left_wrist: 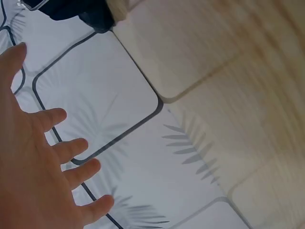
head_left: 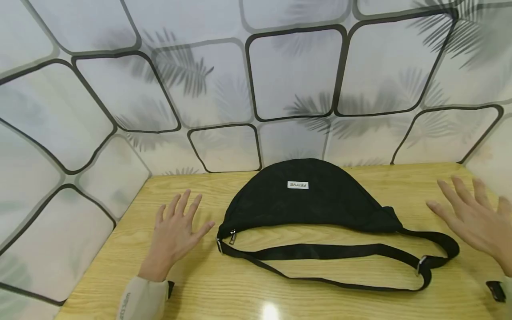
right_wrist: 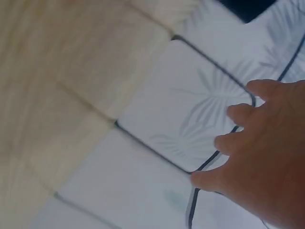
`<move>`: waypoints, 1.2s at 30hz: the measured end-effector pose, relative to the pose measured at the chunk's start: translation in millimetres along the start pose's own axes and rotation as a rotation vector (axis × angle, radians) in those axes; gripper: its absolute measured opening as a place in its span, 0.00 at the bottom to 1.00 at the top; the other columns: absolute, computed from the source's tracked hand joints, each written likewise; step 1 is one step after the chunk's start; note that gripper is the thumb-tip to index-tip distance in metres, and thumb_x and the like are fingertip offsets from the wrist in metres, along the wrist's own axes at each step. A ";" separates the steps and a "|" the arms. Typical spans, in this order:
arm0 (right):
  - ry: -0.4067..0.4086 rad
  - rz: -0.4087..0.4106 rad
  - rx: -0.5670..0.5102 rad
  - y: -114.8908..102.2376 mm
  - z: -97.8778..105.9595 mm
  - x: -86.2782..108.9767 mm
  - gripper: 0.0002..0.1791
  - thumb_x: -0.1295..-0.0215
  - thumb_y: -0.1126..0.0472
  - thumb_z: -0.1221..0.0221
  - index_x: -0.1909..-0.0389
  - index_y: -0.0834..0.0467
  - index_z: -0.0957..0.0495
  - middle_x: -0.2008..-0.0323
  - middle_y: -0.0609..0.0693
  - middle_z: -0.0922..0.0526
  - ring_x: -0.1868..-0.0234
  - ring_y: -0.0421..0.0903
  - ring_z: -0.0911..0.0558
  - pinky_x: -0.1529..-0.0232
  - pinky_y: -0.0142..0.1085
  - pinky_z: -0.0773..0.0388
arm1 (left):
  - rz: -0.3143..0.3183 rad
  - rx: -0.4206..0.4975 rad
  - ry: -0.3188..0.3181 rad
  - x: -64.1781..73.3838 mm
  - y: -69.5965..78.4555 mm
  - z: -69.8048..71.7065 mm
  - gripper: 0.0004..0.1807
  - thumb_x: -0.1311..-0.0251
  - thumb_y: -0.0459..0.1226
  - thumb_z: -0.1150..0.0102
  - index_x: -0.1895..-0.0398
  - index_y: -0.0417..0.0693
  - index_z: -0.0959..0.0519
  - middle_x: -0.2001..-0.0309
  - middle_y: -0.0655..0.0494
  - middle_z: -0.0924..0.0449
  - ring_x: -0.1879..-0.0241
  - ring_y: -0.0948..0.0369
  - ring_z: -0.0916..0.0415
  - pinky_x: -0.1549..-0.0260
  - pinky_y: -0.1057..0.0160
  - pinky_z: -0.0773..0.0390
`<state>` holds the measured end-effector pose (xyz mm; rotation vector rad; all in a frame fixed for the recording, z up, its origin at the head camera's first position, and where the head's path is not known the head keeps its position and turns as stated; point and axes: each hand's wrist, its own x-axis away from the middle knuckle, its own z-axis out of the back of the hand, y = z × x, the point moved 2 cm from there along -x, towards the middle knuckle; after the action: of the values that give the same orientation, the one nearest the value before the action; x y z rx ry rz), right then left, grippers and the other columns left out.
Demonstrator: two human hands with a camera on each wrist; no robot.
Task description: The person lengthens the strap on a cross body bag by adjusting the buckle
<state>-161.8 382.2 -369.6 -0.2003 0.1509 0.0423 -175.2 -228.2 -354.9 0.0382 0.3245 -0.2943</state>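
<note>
A black waist bag [head_left: 304, 200] lies on the wooden table, its curved side toward the wall and a small white label [head_left: 298, 185] on its front. Its black strap [head_left: 320, 252] loops toward the near side, with a metal zipper pull [head_left: 233, 237] at the left end. To the left of the bag, my left hand [head_left: 174, 233] is spread with nothing in it, the thumb pointing at the bag's end. My right hand [head_left: 474, 218] is also spread and holds nothing, to the right of the bag. Both wrist views show the fingers apart and extended.
The light wooden table [head_left: 192, 293] meets a wall covering [head_left: 296, 75] with dark rounded outlines and leaf prints at the back. The covering continues along the left side and at the right. Each wrist carries a dark band piece, as at the right wrist [head_left: 496, 291].
</note>
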 end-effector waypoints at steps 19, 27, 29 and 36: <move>-0.087 0.183 -0.397 -91.5 24.7 -26.4 0.23 0.28 0.53 0.38 0.44 0.69 0.21 0.49 0.68 0.18 0.52 0.67 0.17 0.61 0.51 0.20 | 0.025 0.418 -0.220 -9.0 6.8 5.6 0.28 0.26 0.43 0.43 0.30 0.36 0.30 0.45 0.38 0.19 0.47 0.42 0.20 0.54 0.40 0.21; -0.109 0.276 -0.488 -123.5 24.0 -26.2 0.14 0.28 0.57 0.37 0.48 0.62 0.17 0.52 0.53 0.14 0.55 0.37 0.18 0.62 0.36 0.21 | -0.019 0.518 -0.211 -11.3 6.8 5.4 0.24 0.26 0.40 0.43 0.34 0.34 0.27 0.48 0.37 0.18 0.51 0.43 0.18 0.54 0.41 0.20; -0.116 0.294 -0.493 -132.7 24.0 -26.0 0.13 0.28 0.58 0.37 0.49 0.60 0.16 0.53 0.50 0.14 0.56 0.33 0.20 0.60 0.36 0.21 | -0.026 0.536 -0.222 -10.7 6.9 5.5 0.24 0.26 0.40 0.43 0.34 0.33 0.26 0.48 0.38 0.18 0.51 0.43 0.18 0.54 0.42 0.20; -0.188 0.332 -0.587 -165.3 22.5 -26.7 0.13 0.27 0.59 0.38 0.48 0.60 0.17 0.51 0.51 0.15 0.52 0.49 0.17 0.57 0.38 0.21 | -0.034 0.589 -0.271 -8.4 5.9 3.2 0.21 0.24 0.39 0.45 0.36 0.33 0.24 0.49 0.41 0.17 0.52 0.47 0.18 0.54 0.45 0.20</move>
<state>-175.5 224.1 -311.5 -0.7534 -0.0217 0.4377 -180.1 -220.5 -349.2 0.5679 -0.0394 -0.4164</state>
